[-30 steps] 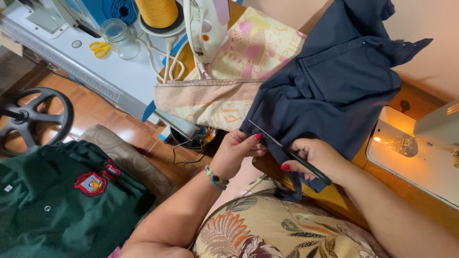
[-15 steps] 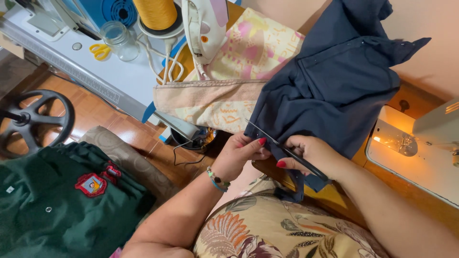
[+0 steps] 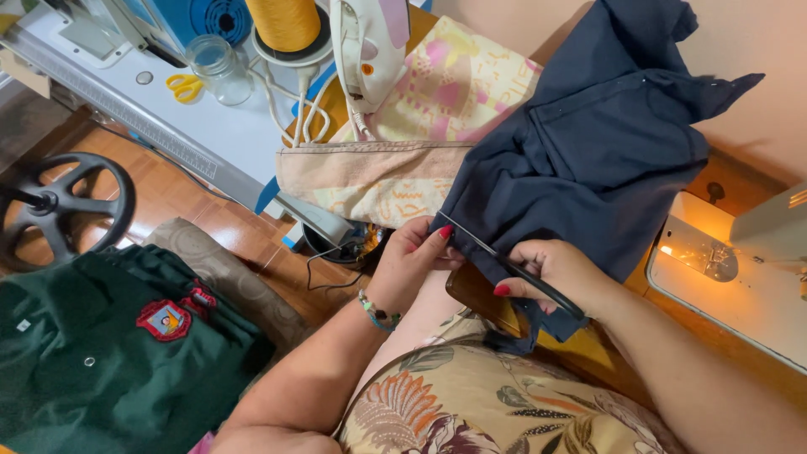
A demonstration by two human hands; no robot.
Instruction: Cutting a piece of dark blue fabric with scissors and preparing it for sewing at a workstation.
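Scissors (image 3: 513, 269) with black handles sit in the right hand (image 3: 559, 273), whose fingers are curled shut around the handles, thumb with a red nail on the near side; the thin blades run up and away from that hand toward the left hand (image 3: 416, 256) and lie against the lower edge of the navy garment (image 3: 588, 151). How far the blades are parted cannot be told. The left hand is closed in a pinch, fingers with red nails gripping the garment's edge right beside the blade tips, so the 2 hands are close together with the cloth edge between them. A beaded bracelet (image 3: 377, 311) circles the left wrist. The navy garment spreads upward and to the right from both hands across the wooden surface (image 3: 588, 353). Just beyond the left hand lies a padded cloth in pink and yellow print (image 3: 420, 134) with an iron (image 3: 366, 50) standing on it, and farther off a large cone of yellow thread (image 3: 287, 23), a glass jar (image 3: 217, 67) and small yellow scissors (image 3: 185, 84) rest on a white machine bed. To the right of the right hand a sewing machine's lit plate (image 3: 698, 256) glows. Well left of the left hand, a green garment with a red badge (image 3: 109, 353) lies low, beside a black handwheel (image 3: 59, 206)
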